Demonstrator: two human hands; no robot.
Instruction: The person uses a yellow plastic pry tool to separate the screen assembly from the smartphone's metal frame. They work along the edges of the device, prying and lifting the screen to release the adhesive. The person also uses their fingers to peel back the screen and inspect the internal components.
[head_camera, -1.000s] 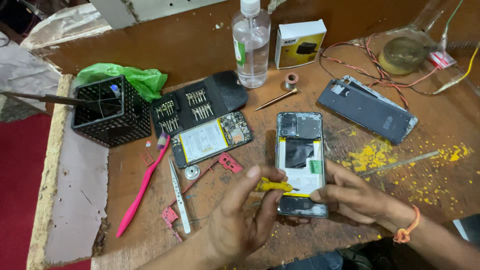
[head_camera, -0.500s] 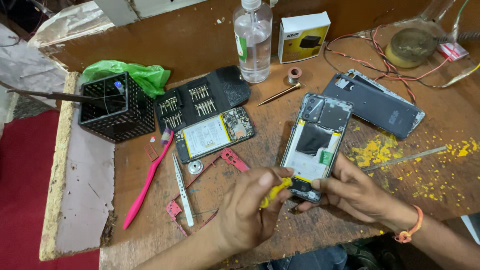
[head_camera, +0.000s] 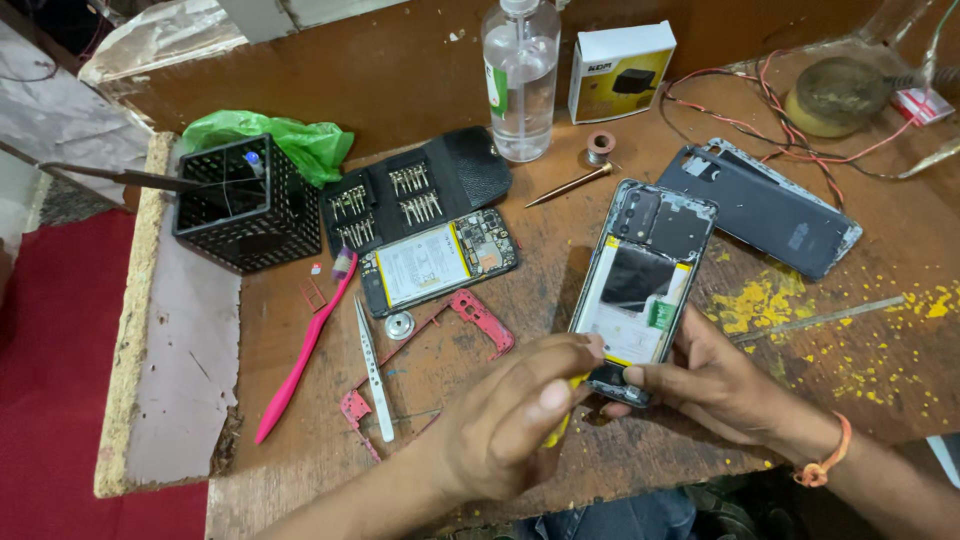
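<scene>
Counting from my seat: two opened phones on the wooden desk (head_camera: 640, 90), plus one loose dark back cover (head_camera: 765, 210) toward the right edge. The opened phone (head_camera: 640, 275) under the hands sits near the front edge, right of middle, a flat rectangular shell with black patches and a white lower area. My right hand (head_camera: 725, 385) has its thumb and fingers clamped on that phone's bottom end. My left hand (head_camera: 510, 420) is closed around a thin yellow tool (head_camera: 560, 425), tip touching the same bottom end.

The second phone (head_camera: 437, 262) lies mid-desk, its white battery and circuit board showing. Just behind it, one black fold-out pouch of metal screwdriver bits (head_camera: 410, 195). One shiny steel pair of tweezers (head_camera: 372, 365), one pink toothbrush (head_camera: 305, 350), one bent red plastic frame (head_camera: 470, 320), all left of the hands. One black plastic mesh basket (head_camera: 240, 205) at the left edge, crumpled green bag (head_camera: 270, 140) behind it. At the back edge: one clear plastic bottle (head_camera: 521, 80), one small white and yellow box (head_camera: 620, 72). Yellow crumbs (head_camera: 750, 300) are scattered on the right.
</scene>
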